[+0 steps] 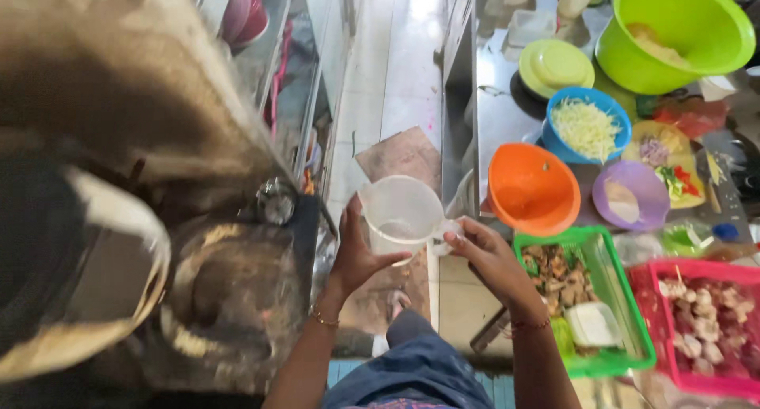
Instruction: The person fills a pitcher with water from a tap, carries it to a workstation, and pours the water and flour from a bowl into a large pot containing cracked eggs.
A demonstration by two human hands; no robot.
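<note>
Now both my hands hold the clear plastic jug: left hand cups its side, right hand fingers grip the handle; next calls for steady carrying.

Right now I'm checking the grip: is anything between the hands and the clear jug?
Nothing visible. The left hand cups the clear plastic jug directly from its left side, and the right hand grips its handle side with bare fingers, above the floor between the stove and the counter.
</note>
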